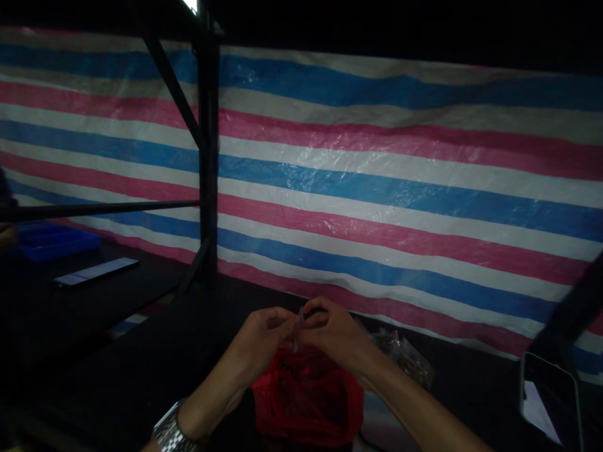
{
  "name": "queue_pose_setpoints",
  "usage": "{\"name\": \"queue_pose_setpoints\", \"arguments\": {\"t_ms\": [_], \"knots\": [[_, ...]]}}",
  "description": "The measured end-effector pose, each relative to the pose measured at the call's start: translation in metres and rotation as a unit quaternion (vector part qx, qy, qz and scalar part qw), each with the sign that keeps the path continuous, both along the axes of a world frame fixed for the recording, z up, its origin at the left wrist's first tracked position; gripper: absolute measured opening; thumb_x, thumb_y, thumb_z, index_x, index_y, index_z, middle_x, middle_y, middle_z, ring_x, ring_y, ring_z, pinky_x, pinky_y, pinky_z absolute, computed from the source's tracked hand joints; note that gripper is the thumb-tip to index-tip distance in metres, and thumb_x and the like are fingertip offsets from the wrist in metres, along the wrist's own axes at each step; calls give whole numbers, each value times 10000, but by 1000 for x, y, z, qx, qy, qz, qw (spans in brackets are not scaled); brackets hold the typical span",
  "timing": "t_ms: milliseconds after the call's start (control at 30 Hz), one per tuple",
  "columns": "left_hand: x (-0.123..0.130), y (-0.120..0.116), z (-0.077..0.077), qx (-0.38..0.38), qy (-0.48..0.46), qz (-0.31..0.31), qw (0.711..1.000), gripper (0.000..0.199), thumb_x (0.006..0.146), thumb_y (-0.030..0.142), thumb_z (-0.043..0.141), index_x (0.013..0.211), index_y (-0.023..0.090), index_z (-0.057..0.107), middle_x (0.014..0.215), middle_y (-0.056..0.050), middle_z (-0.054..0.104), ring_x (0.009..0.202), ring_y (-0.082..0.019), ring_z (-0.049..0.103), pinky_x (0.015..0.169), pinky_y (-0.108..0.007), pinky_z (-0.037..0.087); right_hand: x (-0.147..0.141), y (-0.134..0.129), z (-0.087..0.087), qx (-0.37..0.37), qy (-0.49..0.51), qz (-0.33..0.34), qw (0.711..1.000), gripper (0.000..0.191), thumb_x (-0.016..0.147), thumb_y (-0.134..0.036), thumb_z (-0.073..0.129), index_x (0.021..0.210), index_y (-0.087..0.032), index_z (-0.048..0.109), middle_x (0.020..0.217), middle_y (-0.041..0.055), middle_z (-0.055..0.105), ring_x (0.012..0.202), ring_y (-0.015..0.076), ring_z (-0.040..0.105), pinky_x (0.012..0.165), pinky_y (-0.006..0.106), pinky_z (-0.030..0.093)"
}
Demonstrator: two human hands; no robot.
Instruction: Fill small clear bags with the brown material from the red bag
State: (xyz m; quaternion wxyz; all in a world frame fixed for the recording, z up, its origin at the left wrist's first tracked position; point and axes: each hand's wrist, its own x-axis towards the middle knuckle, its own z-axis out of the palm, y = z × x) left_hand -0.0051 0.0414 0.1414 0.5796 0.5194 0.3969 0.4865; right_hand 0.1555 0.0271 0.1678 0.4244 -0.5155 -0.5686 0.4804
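Note:
My left hand (269, 331) and my right hand (330, 329) meet in the middle of the head view. Pinched between the fingertips of both is a small, thin, clear piece of plastic (296, 339), perhaps a little bag; the dim light hides its details. Just beneath the hands sits a red container (308, 402) with a shiny, see-through look, its contents too dark to make out. Several clear plastic packets (407, 358) with small brownish pieces inside lie beyond my right forearm. A metal watch (173, 430) is on my left wrist.
A phone (551, 402) leans at the right edge. To the left, a flat light-screened device (97, 271) and a blue tray (54, 240) lie on another dark surface; part of a person's hand (7, 237) shows there. A black post (208, 157) stands before the striped sheet (400, 194).

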Motion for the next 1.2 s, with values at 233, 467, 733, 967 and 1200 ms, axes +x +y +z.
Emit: {"name": "queue_pose_setpoints", "arguments": {"t_ms": [233, 467, 733, 967, 1200], "knots": [[5, 11, -25, 6, -19, -16, 1000, 633, 567, 774, 866, 705, 188, 671, 635, 0, 686, 569, -149, 629, 593, -283, 495, 6, -4, -10, -30, 29, 36, 999, 462, 706, -266, 840, 1118, -228, 633, 800, -27, 775, 656, 151, 722, 608, 247, 521], [13, 3, -26, 75, 23, -5, 997, 443, 853, 655, 679, 747, 234, 592, 644, 19, 630, 589, -153, 563, 587, -292, 434, 5, 1, -9, -21, 15, 4, 1000, 316, 736, -212, 715, 1040, -221, 632, 741, -52, 714, 616, 138, 658, 592, 249, 477], [21, -9, -30, 131, 102, 12, 986, 163, 916, 288, 651, 765, 246, 606, 732, 35, 580, 668, -159, 467, 654, -314, 373, 7, 4, -10, 124, -107, -52, 985, 251, 748, -65, 571, 917, -248, 540, 699, -83, 528, 653, 147, 535, 614, 266, 422], [10, -4, -24, 12, 72, -31, 997, 402, 804, 564, 771, 717, 251, 533, 598, 82, 542, 513, -111, 444, 507, -260, 295, 19, -8, 7, 268, -296, -29, 917, 294, 838, -10, 532, 995, -239, 630, 882, -2, 670, 810, 186, 632, 728, 304, 431], [22, -12, -14, -249, -184, -123, 943, 650, 1034, 703, 342, 956, 155, 683, 968, -168, 807, 880, -218, 800, 872, -352, 618, 26, -19, 10, 298, -285, 53, 909, 277, 929, -35, 539, 1068, -248, 649, 1079, 20, 737, 929, 176, 691, 805, 293, 489]]}}
